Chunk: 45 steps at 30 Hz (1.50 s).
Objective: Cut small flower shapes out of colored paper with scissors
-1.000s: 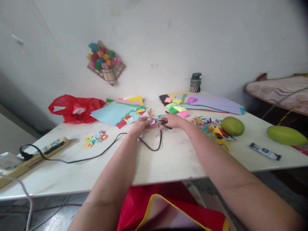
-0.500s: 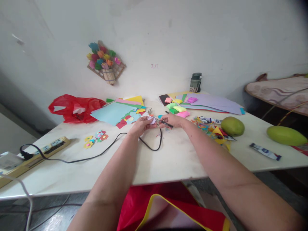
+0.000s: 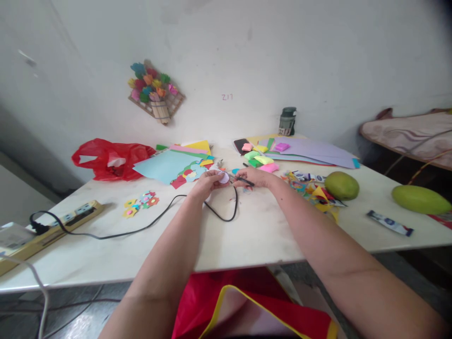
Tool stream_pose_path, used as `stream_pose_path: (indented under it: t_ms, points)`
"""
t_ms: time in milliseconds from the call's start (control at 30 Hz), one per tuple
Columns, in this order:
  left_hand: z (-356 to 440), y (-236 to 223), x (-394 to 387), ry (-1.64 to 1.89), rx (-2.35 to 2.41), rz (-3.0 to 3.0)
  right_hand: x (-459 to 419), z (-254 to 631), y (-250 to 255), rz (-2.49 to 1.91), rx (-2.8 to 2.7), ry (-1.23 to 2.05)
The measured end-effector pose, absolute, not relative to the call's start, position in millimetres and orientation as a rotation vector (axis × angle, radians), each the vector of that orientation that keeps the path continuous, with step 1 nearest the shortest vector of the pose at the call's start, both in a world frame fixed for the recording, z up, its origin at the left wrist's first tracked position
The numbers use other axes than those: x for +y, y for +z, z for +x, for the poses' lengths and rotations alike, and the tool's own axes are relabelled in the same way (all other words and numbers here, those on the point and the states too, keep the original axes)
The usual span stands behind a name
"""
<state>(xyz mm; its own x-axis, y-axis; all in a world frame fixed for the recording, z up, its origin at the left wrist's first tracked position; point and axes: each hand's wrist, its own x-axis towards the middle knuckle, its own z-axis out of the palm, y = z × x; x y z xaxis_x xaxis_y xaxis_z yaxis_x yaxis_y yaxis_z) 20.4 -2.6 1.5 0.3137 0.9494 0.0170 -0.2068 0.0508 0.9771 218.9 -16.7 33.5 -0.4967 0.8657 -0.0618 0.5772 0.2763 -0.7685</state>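
Over the middle of the white table, my left hand (image 3: pixel 209 182) is closed on a small pale purple piece of paper (image 3: pixel 223 177), pinched between thumb and fingers. My right hand (image 3: pixel 254 178) grips a pair of black-handled scissors (image 3: pixel 244 180), whose blades point left to the paper's edge. A black cord (image 3: pixel 226 220) loops on the table just below both hands. Behind my left hand lie cut colored paper shapes (image 3: pixel 190 172) on a light blue sheet (image 3: pixel 155 165). Soft clay packs (image 3: pixel 263 160) in bright colors lie beyond my right hand.
Small paper flowers (image 3: pixel 141 203) lie at left, near a power strip (image 3: pixel 79 216) and a red plastic bag (image 3: pixel 113 157). To the right are paper scraps (image 3: pixel 314 193), two green mangoes (image 3: pixel 341 185) and a glue tube (image 3: pixel 389 223). Purple sheets (image 3: pixel 318 150) and a dark bottle (image 3: pixel 287 121) stand behind.
The scissors' handles have come closer together, then parted slightly at the paper's edge. Both hands stay in nearly the same place, and the purple paper has turned a little.
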Motion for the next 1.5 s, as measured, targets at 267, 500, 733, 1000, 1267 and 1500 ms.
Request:
stream_pose_path:
  t_ms: [267, 500, 733, 1000, 1267, 1500]
  points:
    - [18.9, -2.7, 2.2, 1.038, 0.783, 1.203, -16.8, 219.9, 33.1, -1.333, -2.177, 1.087]
    - [18.6, -3.1, 1.5, 1.035, 0.760, 1.205, -14.9, 220.5, 31.0, -1.314, -2.174, 1.101]
    - [19.6, -1.9, -0.6, 1.048, 0.729, 1.169, -14.3, 221.8, 29.9, -1.286, -2.167, 1.122]
    - [20.3, -3.5, 0.8, 1.061, 0.746, 1.143, -13.0, 219.6, 28.1, -1.285, -2.111, 1.182]
    - [22.7, -0.2, -2.6, 1.047, 0.740, 1.122, -11.3, 220.0, 26.4, -1.260, -2.081, 1.231]
    - [22.1, -0.3, -3.0, 1.042, 0.764, 1.119, -3.5, 223.4, 17.6, -1.208, -2.132, 1.208]
